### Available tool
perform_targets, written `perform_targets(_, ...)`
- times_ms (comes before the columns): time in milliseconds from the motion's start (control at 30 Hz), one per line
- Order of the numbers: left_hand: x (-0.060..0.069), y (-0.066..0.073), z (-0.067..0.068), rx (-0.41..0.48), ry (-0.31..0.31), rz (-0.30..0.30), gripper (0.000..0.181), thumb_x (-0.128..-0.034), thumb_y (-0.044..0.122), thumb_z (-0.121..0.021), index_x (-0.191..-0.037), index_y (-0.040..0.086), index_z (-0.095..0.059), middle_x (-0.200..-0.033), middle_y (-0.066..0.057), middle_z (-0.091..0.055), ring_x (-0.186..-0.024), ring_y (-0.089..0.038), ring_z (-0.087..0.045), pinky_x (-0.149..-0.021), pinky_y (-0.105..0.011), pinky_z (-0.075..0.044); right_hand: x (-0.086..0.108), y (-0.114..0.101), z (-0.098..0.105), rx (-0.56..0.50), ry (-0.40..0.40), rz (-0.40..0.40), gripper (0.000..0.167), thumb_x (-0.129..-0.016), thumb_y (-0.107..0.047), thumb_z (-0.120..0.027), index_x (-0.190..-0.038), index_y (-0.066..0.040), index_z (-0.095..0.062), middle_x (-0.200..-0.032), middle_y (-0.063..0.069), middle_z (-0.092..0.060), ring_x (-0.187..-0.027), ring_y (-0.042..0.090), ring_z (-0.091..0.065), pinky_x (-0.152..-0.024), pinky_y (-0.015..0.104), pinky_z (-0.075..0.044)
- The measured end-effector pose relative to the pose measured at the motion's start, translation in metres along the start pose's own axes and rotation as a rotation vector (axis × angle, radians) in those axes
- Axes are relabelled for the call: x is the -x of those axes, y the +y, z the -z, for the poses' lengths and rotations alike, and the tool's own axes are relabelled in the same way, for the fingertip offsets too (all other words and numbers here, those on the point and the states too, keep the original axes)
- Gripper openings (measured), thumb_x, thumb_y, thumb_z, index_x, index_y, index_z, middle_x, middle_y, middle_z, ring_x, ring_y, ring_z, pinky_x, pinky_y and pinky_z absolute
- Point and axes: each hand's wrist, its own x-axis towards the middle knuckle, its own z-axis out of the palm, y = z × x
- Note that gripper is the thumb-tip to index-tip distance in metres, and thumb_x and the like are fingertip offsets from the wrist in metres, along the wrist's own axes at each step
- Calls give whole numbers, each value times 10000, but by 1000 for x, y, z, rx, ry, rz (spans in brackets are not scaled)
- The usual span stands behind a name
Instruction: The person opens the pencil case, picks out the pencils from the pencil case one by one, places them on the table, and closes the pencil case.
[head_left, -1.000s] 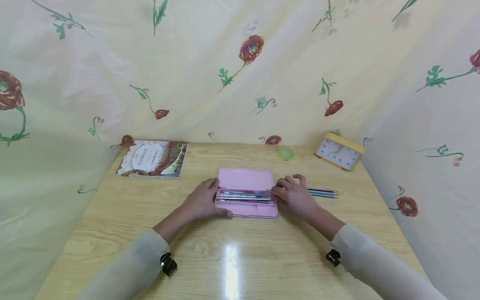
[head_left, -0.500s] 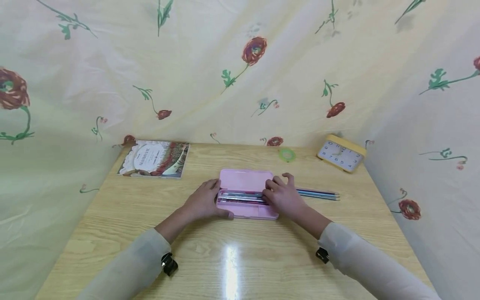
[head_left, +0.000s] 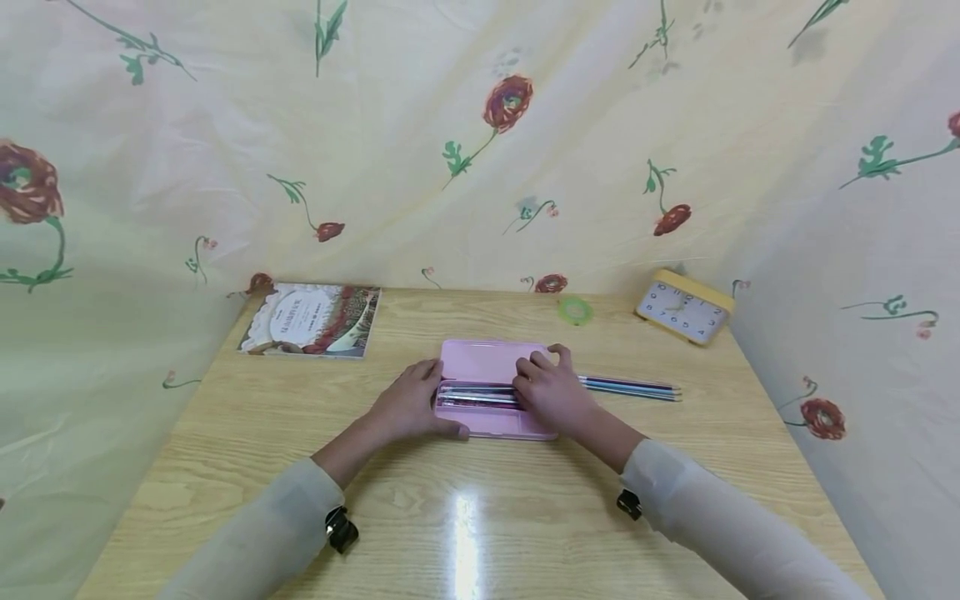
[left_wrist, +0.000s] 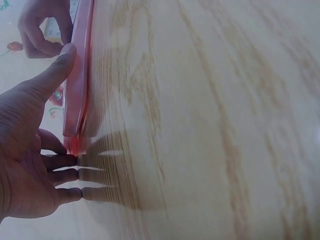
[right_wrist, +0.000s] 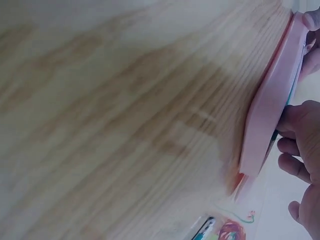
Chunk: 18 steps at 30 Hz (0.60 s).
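Head view, pink pencil case point(head_left: 480, 360) open on table point(head_left: 405, 508), left hand point(head_left: 411, 404) gripping its left end, right hand point(head_left: 551, 392) curled over inner pencils point(head_left: 474, 397), can't tell if gripping, loose pencils point(head_left: 633, 387) right of case.

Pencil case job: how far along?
Done: pink case open, some pencils inside. In hand: right hand at those pencils, grip hidden; left hand touches the case's left end. Probably left: other pencils lying right of the case, then closing the lid.
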Motion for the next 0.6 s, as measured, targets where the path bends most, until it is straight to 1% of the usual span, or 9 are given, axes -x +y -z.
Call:
perform_targets(133,-1,-1,-1,4,4,-6,1417,-748,784,-899,-1743,5,-256,-1814,-184,-308,-1687,-414,-291,-1335,-592,-356,-5,1,1,22,-2,7,139,-949,-201,-857,-876,-121,-771,-968,15,-677,-922,253,-610,-997,697,-536)
perform_targets(300,-1,-1,-2,8,4,-6,1422,-746,784,-899,-1742,0,-255,-1813,-191,-308,-1686,-421,-291,-1333,-599,-357,-8,2,2,-5,3,5,182,-924,-200,-857,-855,-128,-705,-927,10,-680,-896,241,-625,-982,646,-550)
perform_targets(433,-2,-2,-2,-3,6,-2,1423,-746,793,-892,-1744,6,-254,-1813,-185,-309,-1686,-421,-292,-1332,-599,-359,-12,2,6,-44,-4,4,177,-932,-189,-858,-906,-120,-697,-925,21,-708,-895,237,-648,-982,611,-553)
perform_targets(600,-1,-2,-2,-11,5,-7,1422,-750,793,-889,-1741,-6,-254,-1809,-189,-315,-1681,-427,-301,-1328,-601,-365,-19,-1,7,-54,-42,2,156,-948,-218,-871,-1008,-139,-752,-992,16,-730,-957,230,-642,-1015,596,-542)
